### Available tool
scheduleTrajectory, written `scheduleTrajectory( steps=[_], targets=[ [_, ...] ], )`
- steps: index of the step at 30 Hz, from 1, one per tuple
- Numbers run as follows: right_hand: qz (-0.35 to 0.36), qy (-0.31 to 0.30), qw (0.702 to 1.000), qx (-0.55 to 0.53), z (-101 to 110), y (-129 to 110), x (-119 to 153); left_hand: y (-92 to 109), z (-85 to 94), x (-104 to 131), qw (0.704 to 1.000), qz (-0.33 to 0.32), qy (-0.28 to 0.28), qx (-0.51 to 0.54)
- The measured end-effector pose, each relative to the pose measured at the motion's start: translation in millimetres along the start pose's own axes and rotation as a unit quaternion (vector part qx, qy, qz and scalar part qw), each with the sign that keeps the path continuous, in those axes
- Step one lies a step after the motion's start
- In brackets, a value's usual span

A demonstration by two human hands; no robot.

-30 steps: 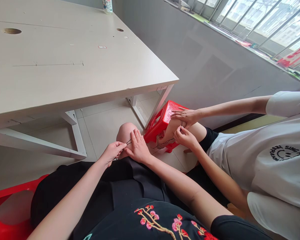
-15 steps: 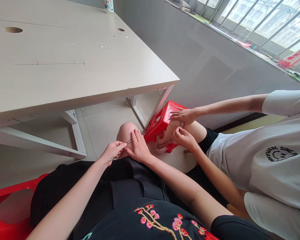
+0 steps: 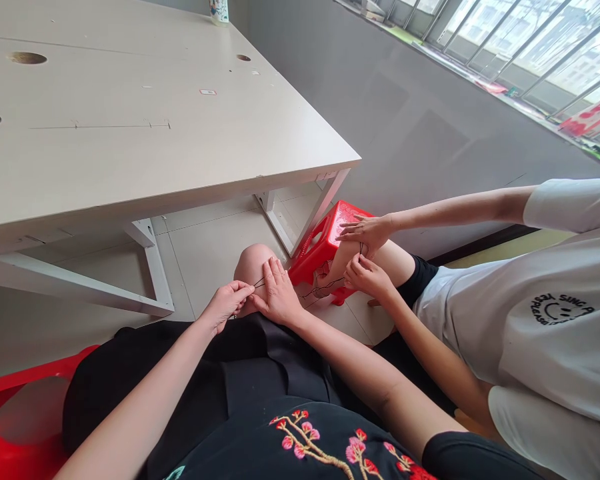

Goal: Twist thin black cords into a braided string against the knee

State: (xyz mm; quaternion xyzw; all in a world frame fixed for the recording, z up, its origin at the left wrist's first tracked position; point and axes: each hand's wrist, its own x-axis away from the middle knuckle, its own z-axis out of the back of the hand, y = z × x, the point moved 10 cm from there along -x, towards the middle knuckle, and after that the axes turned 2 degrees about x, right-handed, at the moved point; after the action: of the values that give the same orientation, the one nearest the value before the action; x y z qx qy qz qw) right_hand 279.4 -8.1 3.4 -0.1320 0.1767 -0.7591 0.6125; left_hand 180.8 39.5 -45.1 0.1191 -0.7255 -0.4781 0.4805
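My left hand (image 3: 229, 305) pinches a thin black cord (image 3: 260, 284) between thumb and fingertips, beside my bare knee (image 3: 254, 261). From that pinch the cord runs to the right and goes under my right hand (image 3: 279, 293). That hand lies flat on the thigh just behind the knee, its fingers stretched out and pressing the cord down. Part of the cord is hidden beneath the palm and in the left fingers. To the right, a co-worker's hand (image 3: 367, 275) pinches a similar black cord, while their other hand (image 3: 366, 233) rests flat on their own leg.
A pale table (image 3: 180, 157) with white legs stands ahead, with a patterned cup (image 3: 219, 12) at its far edge. One red plastic stool (image 3: 347, 213) is by the co-worker's knee; a red chair (image 3: 25, 393) is at lower left. A grey wall and barred window rise at right.
My hands and the cord under them stay almost still. The loose cord ends below the co-worker's hand have swung slightly; the view has shifted a little.
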Motion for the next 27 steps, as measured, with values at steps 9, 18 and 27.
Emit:
scheduleTrajectory(
  steps=[9, 18, 27],
  targets=[
    [0.003, 0.002, 1.000, 0.004, 0.0, -0.2, 0.4, -0.6, -0.5, 0.7, 1.000, 0.003, 0.001, -0.003],
    [0.004, 0.003, 1.000, 0.006, 1.6, -0.5, 0.7, -1.5, -1.0, -0.8, 1.000, 0.000, -0.001, -0.002],
    [0.001, 0.003, 1.000, -0.002, 3.1, -1.0, 1.3, -2.5, -1.5, -0.3, 1.000, 0.004, 0.002, -0.001]
  ],
)
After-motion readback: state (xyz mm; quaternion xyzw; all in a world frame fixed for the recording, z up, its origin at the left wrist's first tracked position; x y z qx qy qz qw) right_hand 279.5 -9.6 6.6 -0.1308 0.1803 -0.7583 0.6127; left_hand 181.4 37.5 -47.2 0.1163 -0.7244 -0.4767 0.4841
